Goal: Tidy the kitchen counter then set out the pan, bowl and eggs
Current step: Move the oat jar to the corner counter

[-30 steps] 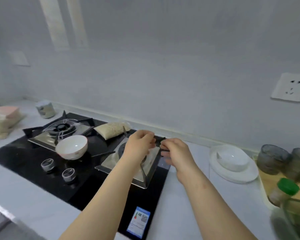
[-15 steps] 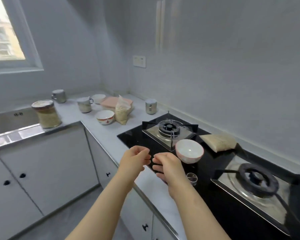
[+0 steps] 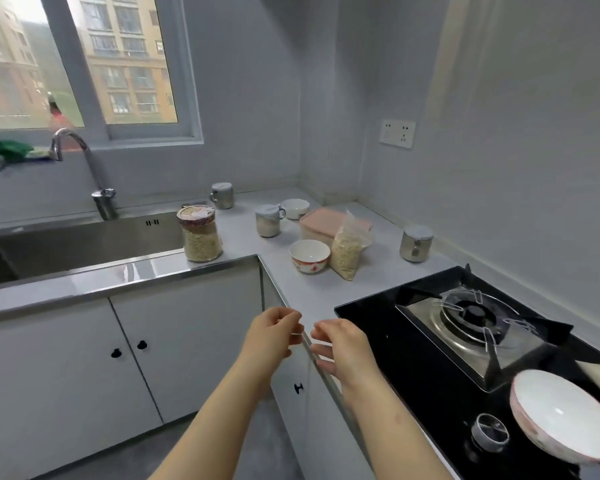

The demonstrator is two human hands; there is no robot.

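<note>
White porcelain bowl with a pinkish rim point(image 3: 565, 415) is sitting on the black glass gas hob point(image 3: 378, 341), at its near end by a round steel knob point(image 3: 490, 432); both bare hands are hovering just left of the hob's front edge, over the counter lip; left hand point(image 3: 274, 336) is curling its fingers in toward the thumb, can't tell if it's pinching anything; right hand point(image 3: 342, 348) is hanging with fingers loosely spread and a bit bent, gripping nothing I can see; past the hob's far end a small white bowl with red markings point(image 3: 309, 256) is standing right beside a clear plastic bag of pale grains point(image 3: 349, 252); a lidded steel canister point(image 3: 415, 242) is standing just beyond the hob too; well away from the hob, a glass jar of grains point(image 3: 201, 233) is sitting next to the steel sink point(image 3: 84, 244).
</note>
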